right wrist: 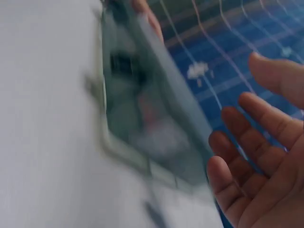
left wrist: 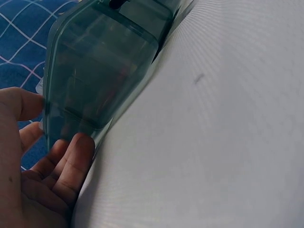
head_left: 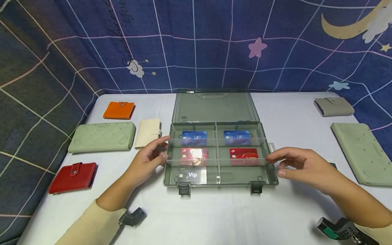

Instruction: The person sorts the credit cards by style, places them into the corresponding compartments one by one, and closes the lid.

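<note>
a white desk (head_left: 220, 217) carries an open grey case (head_left: 214, 109), orange wallet (head_left: 118, 110), green clutch (head_left: 102, 137), cream wallet (head_left: 148, 132), red wallet (head_left: 72, 177), grey wallet (head_left: 333, 106) and green folder (head_left: 362, 153).

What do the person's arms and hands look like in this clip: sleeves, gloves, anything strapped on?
Both hands, the left hand and the right hand, are bare, with no gloves or rings visible. Cream long sleeves end short of the wrists. A dark grey device sits by the left forearm, and a black device with a green part sits by the right forearm. No cables show.
</note>
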The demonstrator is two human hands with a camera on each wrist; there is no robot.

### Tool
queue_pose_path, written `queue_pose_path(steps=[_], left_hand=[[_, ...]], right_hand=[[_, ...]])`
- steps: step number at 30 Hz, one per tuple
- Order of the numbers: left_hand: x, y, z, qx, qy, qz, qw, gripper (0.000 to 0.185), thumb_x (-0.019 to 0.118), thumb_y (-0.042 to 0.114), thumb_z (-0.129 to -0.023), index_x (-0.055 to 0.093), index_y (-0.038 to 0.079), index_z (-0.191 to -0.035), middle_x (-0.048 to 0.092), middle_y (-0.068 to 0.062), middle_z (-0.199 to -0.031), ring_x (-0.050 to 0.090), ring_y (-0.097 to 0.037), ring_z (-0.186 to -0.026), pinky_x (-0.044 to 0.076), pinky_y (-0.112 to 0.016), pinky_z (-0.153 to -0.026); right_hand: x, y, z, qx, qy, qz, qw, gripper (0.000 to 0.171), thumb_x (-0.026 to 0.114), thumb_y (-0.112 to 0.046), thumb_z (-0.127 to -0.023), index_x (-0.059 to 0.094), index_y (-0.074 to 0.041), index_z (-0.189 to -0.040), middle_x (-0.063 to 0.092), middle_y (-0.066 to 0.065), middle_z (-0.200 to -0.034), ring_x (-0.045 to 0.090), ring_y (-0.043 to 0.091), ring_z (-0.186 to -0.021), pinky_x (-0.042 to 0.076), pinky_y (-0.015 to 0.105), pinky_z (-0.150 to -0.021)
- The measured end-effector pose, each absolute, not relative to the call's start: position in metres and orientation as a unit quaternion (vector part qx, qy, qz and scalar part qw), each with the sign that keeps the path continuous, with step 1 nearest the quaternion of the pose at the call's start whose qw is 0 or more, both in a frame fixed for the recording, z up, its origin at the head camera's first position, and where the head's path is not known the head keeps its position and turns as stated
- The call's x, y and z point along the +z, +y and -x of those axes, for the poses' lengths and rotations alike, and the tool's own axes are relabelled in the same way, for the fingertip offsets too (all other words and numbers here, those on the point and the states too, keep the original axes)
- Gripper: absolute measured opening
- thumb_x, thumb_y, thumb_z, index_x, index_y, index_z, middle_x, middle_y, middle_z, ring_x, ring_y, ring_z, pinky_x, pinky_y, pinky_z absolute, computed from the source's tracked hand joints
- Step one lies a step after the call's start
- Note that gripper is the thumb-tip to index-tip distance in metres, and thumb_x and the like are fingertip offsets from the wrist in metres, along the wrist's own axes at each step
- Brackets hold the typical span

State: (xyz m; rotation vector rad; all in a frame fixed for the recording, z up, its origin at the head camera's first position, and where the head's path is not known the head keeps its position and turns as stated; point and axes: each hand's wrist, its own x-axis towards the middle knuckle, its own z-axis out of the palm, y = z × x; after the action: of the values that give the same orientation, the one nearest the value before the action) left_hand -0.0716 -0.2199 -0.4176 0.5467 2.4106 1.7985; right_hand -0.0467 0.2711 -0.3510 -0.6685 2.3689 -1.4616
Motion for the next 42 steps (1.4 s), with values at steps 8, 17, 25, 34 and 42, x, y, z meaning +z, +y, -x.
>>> queue_pose_path(steps=[8,17,25,34,42], left_hand=[[-0.417,-0.217,0.072,0.587,0.787,-0.183,0.048,0.055,0.061,-0.005,-0.103,0.048,-0.001,-0.157,0.055,-0.023,-0.125,0.061,-0.018,-0.084,0.061,-0.028,-0.071],[-0.415,-0.216,0.072,0.583,0.791,-0.178,0.051,0.056,0.060,-0.005,-0.103,0.048,0.000,-0.157,0.055,-0.023,-0.125,0.061,-0.019,-0.085,0.060,-0.028,-0.071],[-0.414,-0.216,0.071,0.587,0.789,-0.171,0.053,0.056,0.060,-0.005,-0.103,0.048,0.002,-0.158,0.054,-0.023,-0.126,0.060,-0.020,-0.087,0.060,-0.028,-0.072],[-0.414,-0.217,0.070,0.588,0.789,-0.170,0.052,0.057,0.060,-0.005,-0.103,0.048,0.001,-0.158,0.054,-0.024,-0.126,0.060,-0.020,-0.087,0.061,-0.028,-0.072],[-0.413,-0.218,0.069,0.586,0.791,-0.165,0.053,0.057,0.061,-0.005,-0.103,0.048,0.002,-0.158,0.054,-0.023,-0.126,0.060,-0.021,-0.089,0.060,-0.028,-0.074]], right_hand=[[-0.372,0.341,0.032,-0.407,0.895,0.164,0.083,0.049,0.083,-0.004,-0.092,0.069,-0.011,-0.138,0.068,-0.009,-0.135,0.060,0.001,-0.120,0.049,0.011,-0.089],[-0.396,0.399,0.030,-0.367,0.921,0.110,0.066,0.060,0.087,-0.009,-0.089,0.062,-0.011,-0.144,0.057,-0.028,-0.137,0.036,-0.021,-0.128,0.022,-0.004,-0.099],[-0.404,0.403,0.036,-0.314,0.941,0.101,0.076,0.070,0.093,-0.017,-0.082,0.063,-0.016,-0.145,0.049,-0.036,-0.134,0.034,-0.023,-0.117,0.025,-0.001,-0.088],[-0.404,0.399,0.037,-0.303,0.940,0.155,0.030,0.071,0.096,-0.004,-0.073,0.069,-0.013,-0.138,0.047,-0.040,-0.133,0.047,-0.016,-0.109,0.030,0.002,-0.085],[-0.408,0.397,0.041,-0.295,0.943,0.148,0.044,0.073,0.097,-0.005,-0.074,0.065,-0.003,-0.139,0.056,-0.022,-0.135,0.053,-0.012,-0.099,0.041,0.003,-0.075]])
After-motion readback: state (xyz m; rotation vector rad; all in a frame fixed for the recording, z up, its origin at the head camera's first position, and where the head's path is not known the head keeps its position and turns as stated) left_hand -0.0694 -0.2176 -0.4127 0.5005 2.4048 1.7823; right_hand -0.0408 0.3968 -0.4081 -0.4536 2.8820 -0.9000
